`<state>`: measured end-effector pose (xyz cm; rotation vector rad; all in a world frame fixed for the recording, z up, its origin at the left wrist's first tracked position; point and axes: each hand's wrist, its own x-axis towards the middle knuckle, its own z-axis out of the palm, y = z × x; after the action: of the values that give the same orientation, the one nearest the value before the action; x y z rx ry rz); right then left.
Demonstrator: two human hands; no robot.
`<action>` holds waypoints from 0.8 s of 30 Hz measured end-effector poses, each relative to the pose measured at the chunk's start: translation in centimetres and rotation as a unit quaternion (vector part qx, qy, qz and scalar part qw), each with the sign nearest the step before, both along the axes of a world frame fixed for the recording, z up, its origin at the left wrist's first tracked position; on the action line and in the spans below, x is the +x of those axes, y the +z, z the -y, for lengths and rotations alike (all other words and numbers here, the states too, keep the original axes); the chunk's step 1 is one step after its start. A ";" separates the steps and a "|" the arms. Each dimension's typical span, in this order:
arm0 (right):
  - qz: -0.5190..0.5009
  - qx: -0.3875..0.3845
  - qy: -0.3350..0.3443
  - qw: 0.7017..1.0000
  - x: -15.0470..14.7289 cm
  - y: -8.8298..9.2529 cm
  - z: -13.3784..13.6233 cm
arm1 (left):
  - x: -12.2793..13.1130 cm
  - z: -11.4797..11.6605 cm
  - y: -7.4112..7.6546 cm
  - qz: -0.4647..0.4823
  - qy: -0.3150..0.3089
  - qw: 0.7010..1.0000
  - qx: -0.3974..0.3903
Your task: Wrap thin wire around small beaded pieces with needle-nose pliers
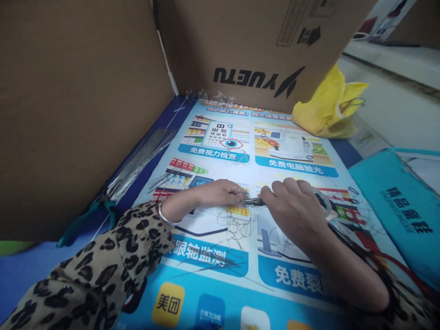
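Observation:
My right hand (292, 206) is wrapped round a pair of pliers (253, 201), whose metal jaws point left. Just beyond the jaw tips, my left hand (222, 192) is closed in a pinch on thin wire, with the fingertips almost touching the pliers. Bent loops of thin wire (239, 229) hang or lie below the two hands; which of them are joined to the held piece I cannot tell. The pliers' handles are mostly hidden inside my right hand.
A printed poster (220, 284) covers the work surface. At left lie a bundle of straight wires (137, 160) and teal-handled cutters (91, 215). Cardboard walls (240, 41) stand behind and left. A yellow bag (319, 112) and a turquoise box (395, 206) are at right.

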<state>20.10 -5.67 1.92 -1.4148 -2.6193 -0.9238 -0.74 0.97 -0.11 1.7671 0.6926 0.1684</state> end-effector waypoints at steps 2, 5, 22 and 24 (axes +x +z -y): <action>-0.005 0.000 -0.005 1.000 -0.1 0.0 0.0 | 0.0 0.0 -0.1 0.006 0.004 1.000 -0.005; -0.010 0.001 -0.008 1.000 -0.2 -0.1 0.0 | 0.0 0.0 -0.3 0.019 0.006 1.000 -0.014; -0.007 -0.029 -0.010 1.000 0.0 -0.5 -0.6 | 0.2 0.2 -0.4 0.017 0.001 1.000 0.011; -0.009 -0.032 -0.012 0.999 0.1 -0.7 -0.6 | 0.3 0.3 -0.3 0.000 0.002 0.999 0.034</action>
<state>20.20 -5.07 1.25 -1.4654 -2.6471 -0.8341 -0.47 0.71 -0.40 1.8296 0.6972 0.1975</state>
